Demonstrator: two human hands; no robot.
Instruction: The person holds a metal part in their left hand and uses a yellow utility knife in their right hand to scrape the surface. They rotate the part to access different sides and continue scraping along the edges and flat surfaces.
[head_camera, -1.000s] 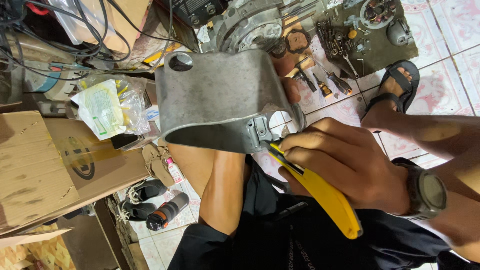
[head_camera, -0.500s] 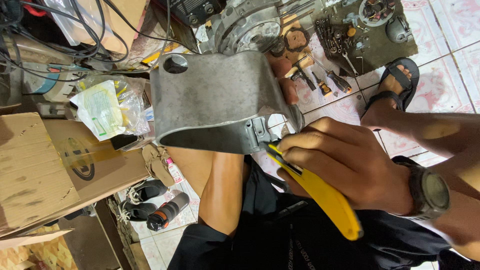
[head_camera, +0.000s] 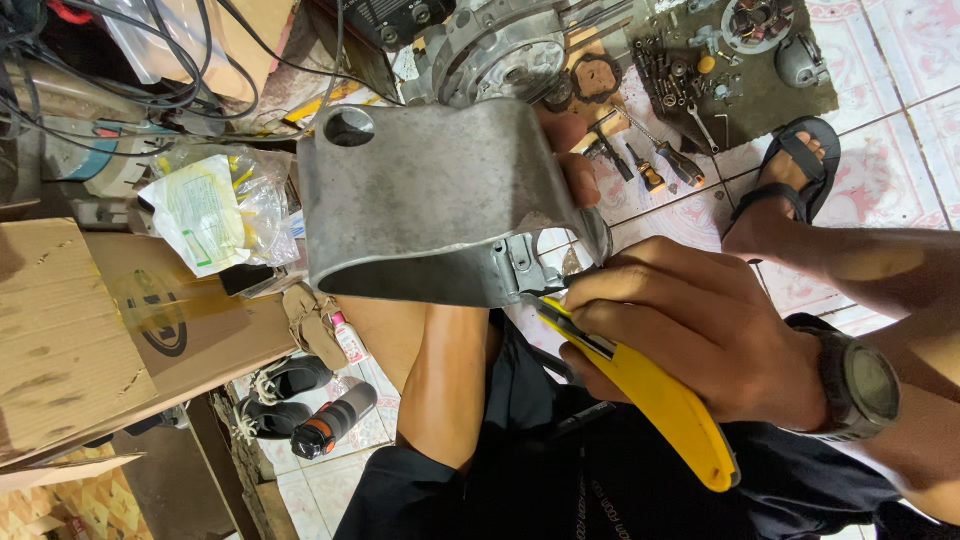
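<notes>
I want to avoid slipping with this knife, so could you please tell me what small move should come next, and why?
Probably draw the yellow utility knife slowly along the edge of the grey metal cover. Its tip already meets the bracket there, the right hand grips it firmly, and the left hand's fingers steady the cover.

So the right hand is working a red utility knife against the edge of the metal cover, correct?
Not quite: the knife is yellow, not red, as the head view shows. The right hand does hold it against the edge of the metal cover.
</notes>
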